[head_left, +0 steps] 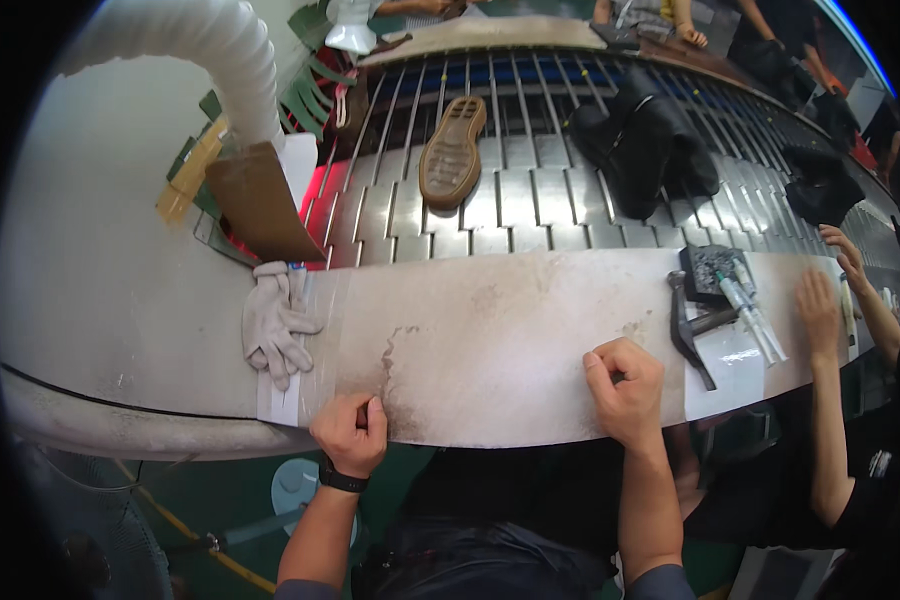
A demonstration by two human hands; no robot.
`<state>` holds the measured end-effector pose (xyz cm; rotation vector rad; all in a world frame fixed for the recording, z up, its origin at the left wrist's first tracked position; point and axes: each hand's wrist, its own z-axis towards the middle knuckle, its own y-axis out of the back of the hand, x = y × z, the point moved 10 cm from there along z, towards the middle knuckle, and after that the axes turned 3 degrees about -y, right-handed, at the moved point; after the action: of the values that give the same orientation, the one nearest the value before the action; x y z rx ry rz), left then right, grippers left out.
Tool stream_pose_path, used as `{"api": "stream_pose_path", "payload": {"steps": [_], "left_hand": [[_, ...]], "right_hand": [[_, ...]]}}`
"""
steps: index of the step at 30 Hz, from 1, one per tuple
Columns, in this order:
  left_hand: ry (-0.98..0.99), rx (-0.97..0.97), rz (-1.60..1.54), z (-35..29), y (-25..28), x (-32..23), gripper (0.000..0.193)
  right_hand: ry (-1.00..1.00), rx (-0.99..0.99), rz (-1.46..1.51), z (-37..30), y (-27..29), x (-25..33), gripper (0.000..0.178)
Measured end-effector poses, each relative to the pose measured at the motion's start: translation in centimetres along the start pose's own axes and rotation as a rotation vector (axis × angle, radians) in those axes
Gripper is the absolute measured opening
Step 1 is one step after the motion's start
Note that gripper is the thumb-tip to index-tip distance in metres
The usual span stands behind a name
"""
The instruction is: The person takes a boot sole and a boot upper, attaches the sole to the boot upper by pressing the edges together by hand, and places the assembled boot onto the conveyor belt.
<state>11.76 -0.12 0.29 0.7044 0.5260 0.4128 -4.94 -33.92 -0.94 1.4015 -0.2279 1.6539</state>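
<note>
My left hand (352, 435) rests as a loose fist on the near edge of the pale worktop (490, 350). A dark band is on that wrist. Farther right, my right hand (627, 390) is also curled into a fist on the worktop, and nothing shows in either hand. A grey-white work glove (273, 325) lies beyond my left hand. To the right of my right hand is a hammer (682, 330). Beyond the worktop, a brown shoe sole (452, 155) faces up on the metal conveyor (470, 240).
Black boots (645, 145) lie on the conveyor, with another dark item (822, 185) farther right. A black box (712, 272) and syringe-like tubes (750, 315) sit near the hammer. A co-worker's hands (820, 305) are at the right. A white ribbed hose (235, 70) hangs at left.
</note>
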Motion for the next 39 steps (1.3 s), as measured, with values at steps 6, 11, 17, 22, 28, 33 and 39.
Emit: {"api": "stream_pose_path", "payload": {"steps": [6, 11, 17, 22, 28, 33, 39], "left_hand": [[0.031, 0.101, 0.061, -0.8, -0.1, 0.6, 0.004], [0.055, 0.228, 0.106, -1.1, 0.0, 0.9, 0.01], [0.086, 0.387, 0.168, -0.7, 1.5, 0.5, 0.014], [0.143, 0.422, 0.052, -2.0, -0.7, 1.4, 0.019], [0.128, 0.421, 0.086, -0.2, 0.0, 0.9, 0.018], [0.122, 0.315, 0.057, -0.5, -0.8, 1.2, 0.016], [0.059, 0.169, 0.053, -0.1, -0.5, 0.8, 0.016]], "right_hand": [[0.033, 0.142, 0.178, -0.6, -1.0, 0.6, 0.026], [0.129, 0.377, 0.151, 0.4, -2.3, 1.1, 0.023], [0.196, 0.406, 0.235, 6.9, -11.9, -0.5, 0.029], [0.32, 0.387, 0.119, 16.0, -19.3, -0.2, 0.026], [0.38, 0.4, 0.156, 17.1, -19.5, 2.8, 0.022], [0.209, 0.439, 0.142, 6.0, -7.8, 1.1, 0.02], [0.069, 0.202, 0.145, -0.5, -1.7, -0.2, 0.02]]}}
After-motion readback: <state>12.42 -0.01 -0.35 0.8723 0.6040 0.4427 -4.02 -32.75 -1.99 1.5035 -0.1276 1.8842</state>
